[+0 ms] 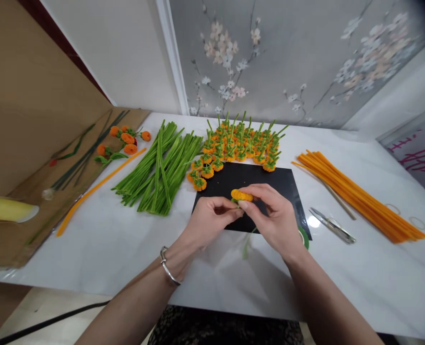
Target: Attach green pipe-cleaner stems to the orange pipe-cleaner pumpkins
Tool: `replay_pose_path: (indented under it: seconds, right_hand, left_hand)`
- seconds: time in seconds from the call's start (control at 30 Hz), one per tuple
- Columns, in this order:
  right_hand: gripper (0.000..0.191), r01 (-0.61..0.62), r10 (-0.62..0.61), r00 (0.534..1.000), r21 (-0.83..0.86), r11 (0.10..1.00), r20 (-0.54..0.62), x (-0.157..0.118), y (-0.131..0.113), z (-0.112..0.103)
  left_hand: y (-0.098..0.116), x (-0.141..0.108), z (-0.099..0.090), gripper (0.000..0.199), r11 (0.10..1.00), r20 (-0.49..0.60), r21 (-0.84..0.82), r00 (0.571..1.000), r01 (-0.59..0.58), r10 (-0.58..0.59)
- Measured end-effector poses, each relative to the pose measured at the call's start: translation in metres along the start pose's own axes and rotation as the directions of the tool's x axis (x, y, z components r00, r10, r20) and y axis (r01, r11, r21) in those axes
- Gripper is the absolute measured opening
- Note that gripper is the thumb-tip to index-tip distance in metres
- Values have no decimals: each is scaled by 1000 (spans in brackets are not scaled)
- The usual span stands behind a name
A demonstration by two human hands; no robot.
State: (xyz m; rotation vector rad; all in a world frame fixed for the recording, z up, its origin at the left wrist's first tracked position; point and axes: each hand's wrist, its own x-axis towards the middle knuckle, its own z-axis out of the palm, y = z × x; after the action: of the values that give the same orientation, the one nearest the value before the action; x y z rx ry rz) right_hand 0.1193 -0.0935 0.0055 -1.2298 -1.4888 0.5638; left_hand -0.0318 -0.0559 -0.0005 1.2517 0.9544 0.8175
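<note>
A small orange pipe-cleaner flower (240, 194) with green at its base is held over the black mat (230, 178). My right hand (275, 218) pinches the flower between thumb and fingers. My left hand (208, 219) is closed in a pinch at the green underside, its fingertips nearly meeting the right thumb. A blurred, pale green strip (247, 247) shows below the hands. Partly hidden behind my right wrist is a roll of green tape (305, 236). Behind the mat stand several finished orange flowers (239, 141), stems pointing up.
Green pipe cleaners (160, 167) lie piled on the left, near a single orange pipe cleaner (97, 191) and small orange blooms (128, 138). On the right are scissors (332, 225) and a bundle of orange pipe cleaners (360, 196). Brown cardboard (29, 239) covers the table's left end.
</note>
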Motion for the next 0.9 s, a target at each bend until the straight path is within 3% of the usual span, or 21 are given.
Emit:
replay_pose_path:
  seconds: [0.13, 0.27, 0.37, 0.5, 0.6, 0.73, 0.83, 0.9]
  right_hand:
    - [16, 116, -129, 989, -172, 978, -66, -4, -5, 7]
    - [14, 164, -202, 971, -265, 950, -124, -6, -3, 11]
    - [10, 96, -146, 974, -266, 959, -174, -4, 2, 8]
    - [10, -42, 18, 977, -107, 993, -213, -1, 6, 2]
    - [22, -167, 185, 972, 129, 978, -146, 0, 8, -1]
    - [22, -322, 386, 920, 436, 840, -64, -1, 14, -7]
    - [27, -506, 482, 856, 489, 711, 185, -3, 17, -8]
    - [27, -582, 473, 813, 489, 649, 340, -3, 15, -6]
  left_hand:
    - [1, 0, 2, 15, 996, -79, 89, 996, -31, 38]
    - [1, -1, 3, 14, 984, -82, 162, 992, -79, 93]
    - [2, 0, 3, 13, 977, -17, 188, 994, -100, 105]
    - [2, 1, 1, 12, 976, 23, 205, 997, -74, 71]
    - [1, 1, 0, 10, 997, 10, 70, 1000, -15, 14]
    - [4, -1, -2, 15, 939, 109, -298, 983, 173, -147]
    - [5, -1, -6, 16, 852, 227, -443, 954, 279, -194]
    - [4, -1, -7, 15, 834, 299, -457, 936, 309, -183]
